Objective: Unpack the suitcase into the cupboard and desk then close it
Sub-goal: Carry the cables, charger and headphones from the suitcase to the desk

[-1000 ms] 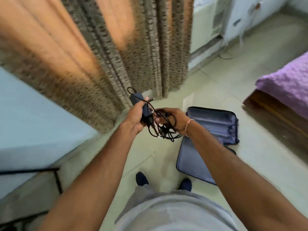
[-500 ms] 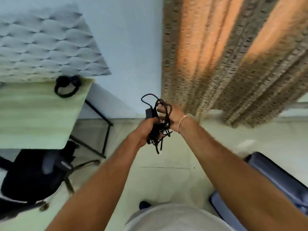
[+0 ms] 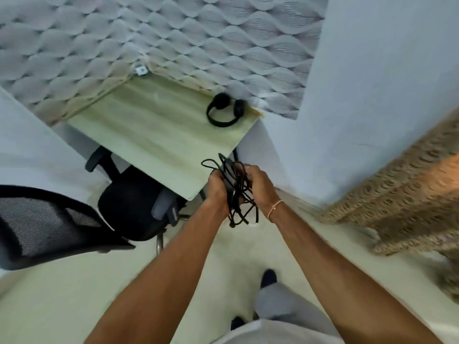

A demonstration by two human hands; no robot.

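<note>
Both hands are up in front of the chest with a tangle of black cable (image 3: pixel 238 192) bunched between them. The left hand (image 3: pixel 218 188) curls round one side of the bundle, the right hand (image 3: pixel 260 183) round the other, loops spilling down below the wrists. There may be a charger brick inside the bundle, though blur hides it. The bundle sits just off the near corner of the desk (image 3: pixel 159 135), where black headphones (image 3: pixel 224 112) lie. An office chair (image 3: pixel 129 204) is tucked beneath.
</note>
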